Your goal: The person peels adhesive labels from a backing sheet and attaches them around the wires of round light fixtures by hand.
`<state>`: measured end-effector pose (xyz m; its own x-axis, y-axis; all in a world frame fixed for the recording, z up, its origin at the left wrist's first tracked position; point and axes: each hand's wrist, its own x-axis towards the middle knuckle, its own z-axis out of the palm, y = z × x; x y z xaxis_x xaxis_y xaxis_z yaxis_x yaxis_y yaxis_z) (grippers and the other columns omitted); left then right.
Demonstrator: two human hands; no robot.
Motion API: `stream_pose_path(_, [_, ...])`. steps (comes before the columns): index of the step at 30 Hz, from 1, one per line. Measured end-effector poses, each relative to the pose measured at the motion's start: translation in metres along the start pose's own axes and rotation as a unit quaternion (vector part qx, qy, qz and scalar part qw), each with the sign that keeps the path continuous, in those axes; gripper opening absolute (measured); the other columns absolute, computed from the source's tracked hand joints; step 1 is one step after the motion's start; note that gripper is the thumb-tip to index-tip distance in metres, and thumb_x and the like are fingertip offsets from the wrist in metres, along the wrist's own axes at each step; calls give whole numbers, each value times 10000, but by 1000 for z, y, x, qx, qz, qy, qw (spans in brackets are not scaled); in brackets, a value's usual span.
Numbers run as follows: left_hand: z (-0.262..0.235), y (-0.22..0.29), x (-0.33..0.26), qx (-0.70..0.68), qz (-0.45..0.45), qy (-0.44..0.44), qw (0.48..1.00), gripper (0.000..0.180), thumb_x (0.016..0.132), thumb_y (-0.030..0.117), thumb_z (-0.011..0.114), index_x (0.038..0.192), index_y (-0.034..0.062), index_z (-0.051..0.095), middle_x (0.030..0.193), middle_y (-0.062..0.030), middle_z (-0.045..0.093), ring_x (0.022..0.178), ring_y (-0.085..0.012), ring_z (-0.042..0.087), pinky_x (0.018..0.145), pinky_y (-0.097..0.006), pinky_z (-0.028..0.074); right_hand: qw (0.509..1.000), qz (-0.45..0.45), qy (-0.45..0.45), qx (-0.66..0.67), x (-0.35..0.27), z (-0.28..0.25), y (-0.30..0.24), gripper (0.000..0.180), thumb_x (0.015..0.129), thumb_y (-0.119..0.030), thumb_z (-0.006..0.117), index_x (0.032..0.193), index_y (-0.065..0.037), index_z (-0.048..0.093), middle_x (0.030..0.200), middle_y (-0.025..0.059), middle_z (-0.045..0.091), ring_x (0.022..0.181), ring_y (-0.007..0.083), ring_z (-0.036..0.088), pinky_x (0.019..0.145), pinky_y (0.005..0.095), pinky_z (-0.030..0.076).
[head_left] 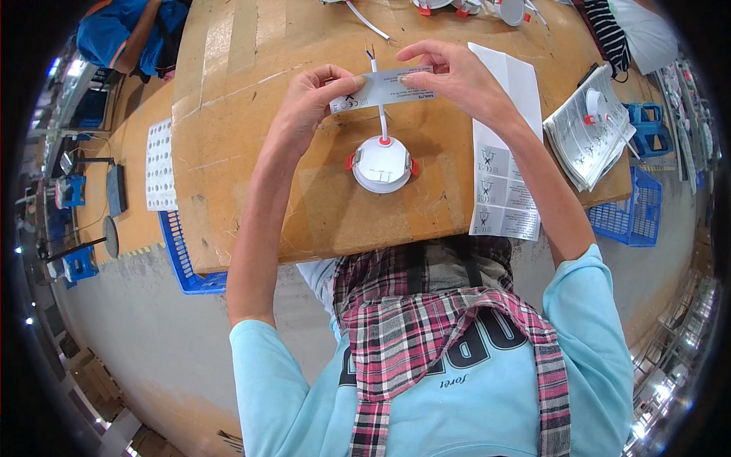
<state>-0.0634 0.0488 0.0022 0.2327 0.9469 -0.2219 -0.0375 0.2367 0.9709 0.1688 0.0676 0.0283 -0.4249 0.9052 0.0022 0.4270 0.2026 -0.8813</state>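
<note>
A silver-grey printed label point(381, 90) is stretched between my two hands above the table. My left hand point(314, 95) pinches its left end, thumb on top. The right end is under the thumb of my right hand point(461, 80), whose index finger sticks out above it. The label crosses over the white cable point(383, 122) of a round white downlight point(381, 169). This lamp lies on the table just below the label, with a red spring clip on either side. Bare wire ends of the cable show beyond the label's upper edge.
A long sheet of labels point(502, 179) lies by my right forearm, over the table's front edge. A stack of papers point(586, 129) bears another lamp part at right. More downlights point(509, 11) lie at the far edge. Blue crates point(628, 209) stand beside the cardboard-topped table point(236, 160). Co-workers sit far left and right.
</note>
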Motion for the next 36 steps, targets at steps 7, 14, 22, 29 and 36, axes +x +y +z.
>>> stream_pose_path(7, [0,0,-1,-26,-11,-11,1000,114,843,159,669,845,61,612,781,-12,614,700,-57,577,620,-194,466,1000,13,7,-12,-2,2,0,316,817,-185,671,1082,-21,618,757,60,609,747,140,573,677,276,449])
stream_pose_path(14, [0,-3,-1,-33,-4,-15,999,116,846,161,662,849,58,609,780,-12,613,714,-59,576,640,-193,464,1000,16,12,-9,-3,4,2,330,823,-187,668,1101,-21,605,769,66,617,755,136,574,682,276,451])
stream_pose_path(22, [-1,-5,-2,-59,-9,-29,998,121,860,168,645,868,55,603,804,-17,617,722,-60,585,662,-199,483,1000,18,4,-3,-3,3,4,334,826,-207,670,1092,-16,605,778,69,623,766,146,581,694,285,458])
stream_pose_path(29, [4,-2,-6,-91,0,-36,995,128,856,177,653,864,60,602,805,-17,620,726,-60,590,658,-197,493,995,6,54,-88,-4,-2,5,424,841,-384,643,1053,-17,634,886,107,630,803,171,585,736,298,468])
stream_pose_path(36, [10,-2,-1,-116,-1,-70,991,122,855,162,651,853,45,618,807,-20,621,732,-67,591,680,-203,493,996,-61,-36,-62,13,5,-10,321,842,-321,660,977,-29,656,875,49,602,756,115,573,647,265,449])
